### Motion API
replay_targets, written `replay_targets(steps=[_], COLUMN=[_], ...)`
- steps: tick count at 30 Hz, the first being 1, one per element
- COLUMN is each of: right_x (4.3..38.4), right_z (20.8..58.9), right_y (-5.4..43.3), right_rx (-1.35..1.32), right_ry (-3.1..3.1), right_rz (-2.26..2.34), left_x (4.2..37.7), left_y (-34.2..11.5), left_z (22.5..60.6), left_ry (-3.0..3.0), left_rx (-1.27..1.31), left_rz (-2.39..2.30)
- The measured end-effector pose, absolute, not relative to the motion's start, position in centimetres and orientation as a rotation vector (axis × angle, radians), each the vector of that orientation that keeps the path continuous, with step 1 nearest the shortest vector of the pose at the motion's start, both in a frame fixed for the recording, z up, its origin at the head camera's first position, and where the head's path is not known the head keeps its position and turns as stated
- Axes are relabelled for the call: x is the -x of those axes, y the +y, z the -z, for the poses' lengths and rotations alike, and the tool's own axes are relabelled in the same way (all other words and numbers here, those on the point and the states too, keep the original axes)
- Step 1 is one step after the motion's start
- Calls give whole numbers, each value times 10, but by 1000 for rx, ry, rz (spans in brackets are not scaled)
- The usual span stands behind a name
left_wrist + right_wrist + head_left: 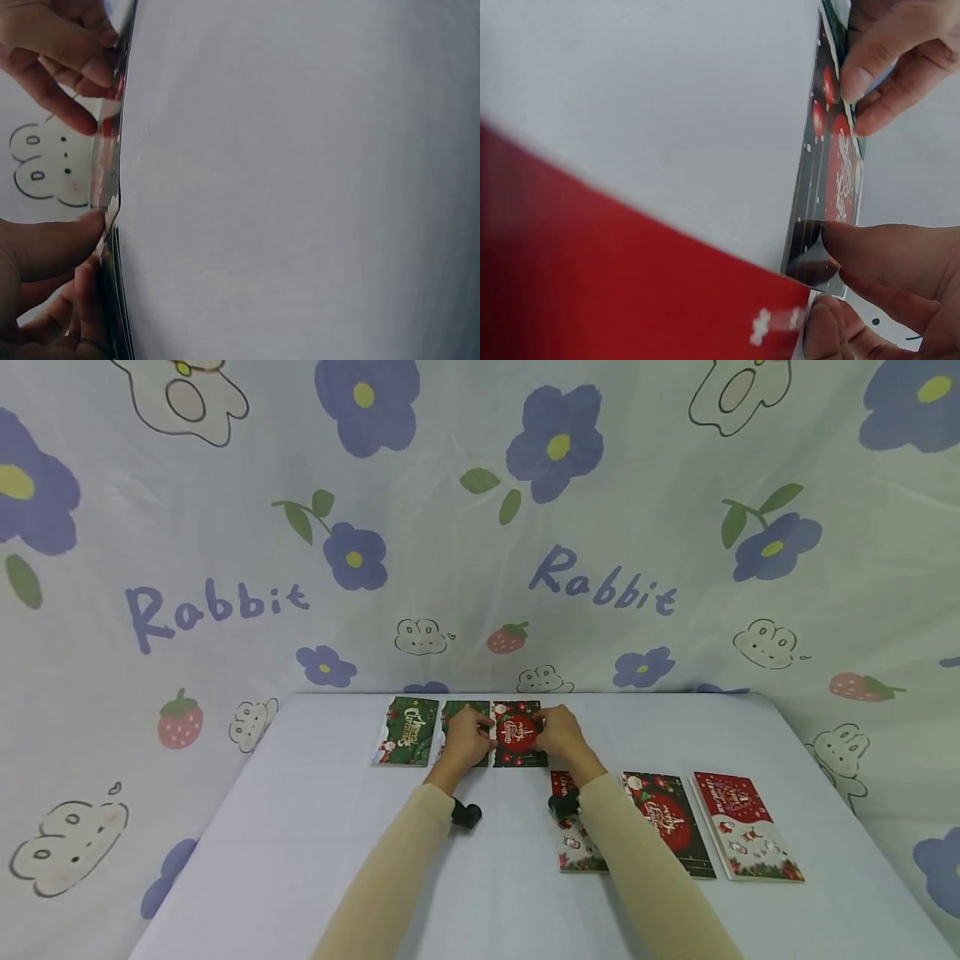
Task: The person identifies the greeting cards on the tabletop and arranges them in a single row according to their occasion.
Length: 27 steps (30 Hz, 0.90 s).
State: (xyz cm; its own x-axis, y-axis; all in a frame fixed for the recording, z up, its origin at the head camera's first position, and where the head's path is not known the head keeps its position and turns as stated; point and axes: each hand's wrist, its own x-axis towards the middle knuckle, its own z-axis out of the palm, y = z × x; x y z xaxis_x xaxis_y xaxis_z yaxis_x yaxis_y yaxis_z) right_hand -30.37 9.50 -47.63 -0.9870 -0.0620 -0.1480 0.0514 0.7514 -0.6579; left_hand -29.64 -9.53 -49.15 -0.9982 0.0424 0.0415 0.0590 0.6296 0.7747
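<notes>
A dark Christmas card with a red circle [517, 737] lies at the back of the table. My left hand [467, 739] pinches its left edge, thumb and fingertips right at the white edge in the right wrist view. At its right side, my right hand [562, 737] grips the edge; the right wrist view shows the thumb [885, 255] over the card's face [829, 165]. Under the left hand, partly hidden, is a green card [465, 706]. Another green card [408, 732] with white lettering lies farther left.
At the front right lie a red-and-white card [581, 852], partly covered by the right sleeve, a dark card with a red circle [667, 818] and another red-and-white card [746, 827]. A white cloth covers the table [300, 827]; a patterned curtain [450, 527] hangs behind.
</notes>
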Motion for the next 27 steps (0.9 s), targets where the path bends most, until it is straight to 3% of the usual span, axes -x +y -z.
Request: replay_targets(steps=[27], right_x=[302], right_z=[473], right_y=[102], right_rx=[66], right_ry=[2663], right_rz=[1148], left_x=[295], left_y=[-98], left_z=[490], left_ry=[-2824], left_rx=[144], left_rz=[1338])
